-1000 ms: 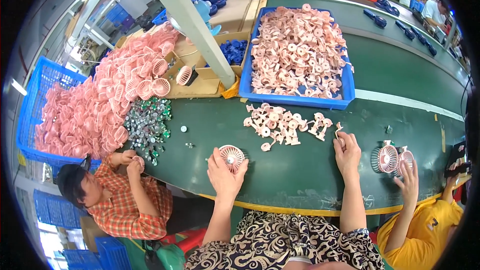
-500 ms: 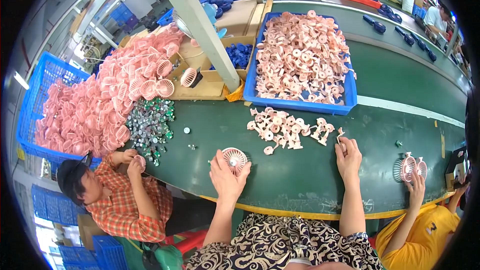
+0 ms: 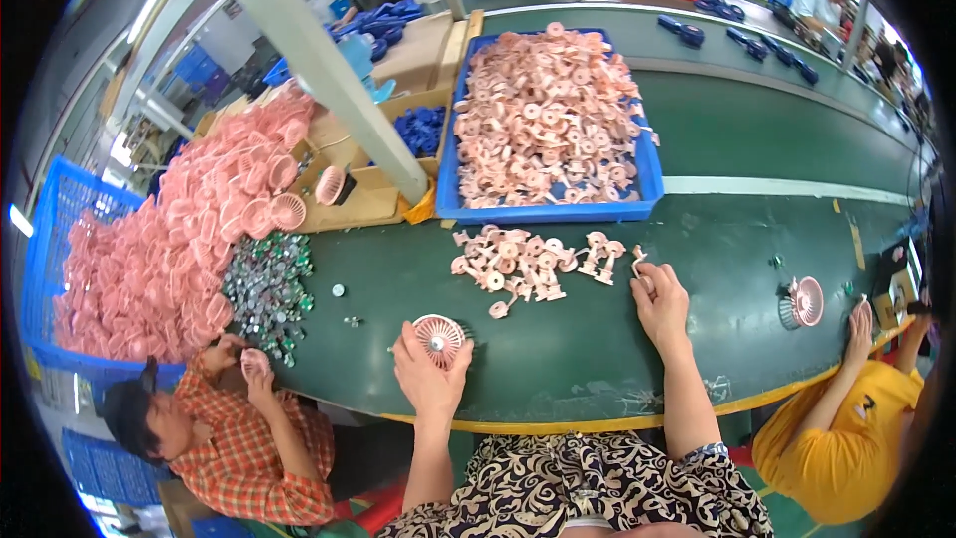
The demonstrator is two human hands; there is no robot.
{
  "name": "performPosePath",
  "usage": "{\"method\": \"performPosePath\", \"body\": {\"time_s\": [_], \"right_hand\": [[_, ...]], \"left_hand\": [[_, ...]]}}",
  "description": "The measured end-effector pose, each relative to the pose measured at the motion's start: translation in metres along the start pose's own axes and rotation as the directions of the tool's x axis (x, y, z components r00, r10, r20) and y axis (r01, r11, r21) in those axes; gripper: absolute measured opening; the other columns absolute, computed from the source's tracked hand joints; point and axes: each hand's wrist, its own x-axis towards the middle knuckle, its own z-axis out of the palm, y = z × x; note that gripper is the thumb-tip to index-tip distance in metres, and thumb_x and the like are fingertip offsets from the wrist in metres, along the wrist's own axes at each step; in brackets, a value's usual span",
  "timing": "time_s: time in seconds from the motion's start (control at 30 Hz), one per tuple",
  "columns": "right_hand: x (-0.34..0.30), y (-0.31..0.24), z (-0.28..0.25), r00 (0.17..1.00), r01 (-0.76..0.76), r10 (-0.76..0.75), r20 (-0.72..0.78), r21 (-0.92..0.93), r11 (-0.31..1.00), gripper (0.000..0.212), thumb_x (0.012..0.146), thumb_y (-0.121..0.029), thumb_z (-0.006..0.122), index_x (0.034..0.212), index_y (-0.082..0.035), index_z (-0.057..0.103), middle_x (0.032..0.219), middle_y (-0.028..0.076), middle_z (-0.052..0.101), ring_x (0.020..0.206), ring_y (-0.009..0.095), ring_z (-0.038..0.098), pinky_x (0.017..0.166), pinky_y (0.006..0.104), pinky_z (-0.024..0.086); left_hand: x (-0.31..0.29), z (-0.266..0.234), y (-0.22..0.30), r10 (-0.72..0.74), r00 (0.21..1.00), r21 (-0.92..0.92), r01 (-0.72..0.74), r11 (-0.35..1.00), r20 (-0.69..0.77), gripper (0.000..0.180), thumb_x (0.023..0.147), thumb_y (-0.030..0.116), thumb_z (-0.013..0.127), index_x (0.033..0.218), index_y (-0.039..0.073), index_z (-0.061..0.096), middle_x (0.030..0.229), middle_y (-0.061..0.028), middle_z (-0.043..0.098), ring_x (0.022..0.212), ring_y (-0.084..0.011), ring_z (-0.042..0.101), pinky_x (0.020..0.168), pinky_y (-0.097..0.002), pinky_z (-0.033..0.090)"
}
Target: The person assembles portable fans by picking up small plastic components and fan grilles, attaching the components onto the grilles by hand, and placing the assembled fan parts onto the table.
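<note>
Now | left hand (image 3: 426, 381): ribbed round plastic cage (image 3: 438, 337) | right hand (image 3: 664, 311): slim part (image 3: 638, 255)

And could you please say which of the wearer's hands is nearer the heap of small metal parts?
Left: the left hand holds a pink round cage right of the heap; the right hand is much farther right.

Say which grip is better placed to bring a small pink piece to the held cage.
Probably the right grip: it pinches a small pink piece, while the left grip holds the cage.
</note>
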Motion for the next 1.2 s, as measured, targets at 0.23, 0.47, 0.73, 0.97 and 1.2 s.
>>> {"method": "performPosePath", "body": {"time_s": [0.23,0.47,0.73,0.97,1.2], "right_hand": [[-0.002,-0.001,-0.002,0.998,-0.047,0.045,0.036,0.057,0.997,0.022,0.088,-0.009,0.077,0.109,-0.006,0.072,0.087,0.01,0.062,0.065,0.024,0.064,0.064,0.0348,0.053],[-0.001,-0.001,-0.004,0.999,-0.033,0.032,0.018,0.059,0.998,0.022,0.087,-0.009,0.077,0.108,-0.007,0.072,0.089,0.01,0.063,0.067,0.026,0.065,0.066,0.0359,0.054],[-0.002,-0.001,-0.004,0.999,-0.032,0.03,0.039,0.049,0.998,0.022,0.087,-0.008,0.077,0.109,-0.006,0.072,0.088,0.01,0.062,0.066,0.025,0.065,0.064,0.0354,0.053],[-0.002,-0.002,-0.003,0.998,-0.049,0.046,0.034,0.082,0.995,0.022,0.089,-0.006,0.076,0.111,-0.005,0.072,0.088,0.01,0.061,0.063,0.023,0.064,0.061,0.0342,0.051],[-0.004,0.005,0.002,1.0,0.026,-0.026,0.004,0.028,0.999,0.022,0.089,-0.005,0.074,0.111,-0.007,0.072,0.089,0.009,0.062,0.067,0.022,0.064,0.062,0.0335,0.051]], "left_hand": [[0.001,-0.006,0.003,-0.042,0.998,-0.02,0.043,0.999,0.038,0.1,0.08,0.048,0.085,0.152,-0.002,0.038,0.136,-0.0273,0.052,0.122,-0.0468,0.056,0.101,-0.0538,0.047],[0.003,-0.002,-0.003,0.018,0.999,-0.028,-0.017,0.999,0.031,0.1,0.081,0.048,0.085,0.151,-0.004,0.037,0.136,-0.0299,0.052,0.123,-0.0479,0.055,0.103,-0.0545,0.045],[0.002,-0.011,0.008,-0.056,0.994,-0.035,0.059,0.998,0.089,0.101,0.081,0.047,0.085,0.152,-0.005,0.036,0.14,-0.0335,0.05,0.127,-0.0502,0.053,0.108,-0.0568,0.042],[0.006,-0.017,0.013,-0.056,0.995,-0.043,0.06,0.997,0.084,0.098,0.079,0.044,0.087,0.15,-0.006,0.04,0.136,-0.0306,0.054,0.125,-0.0477,0.054,0.106,-0.0542,0.044],[0.001,-0.017,0.008,-0.022,0.998,-0.067,0.027,0.997,0.063,0.098,0.077,0.042,0.089,0.148,-0.006,0.041,0.132,-0.0302,0.057,0.122,-0.0478,0.056,0.103,-0.0548,0.046]]}}
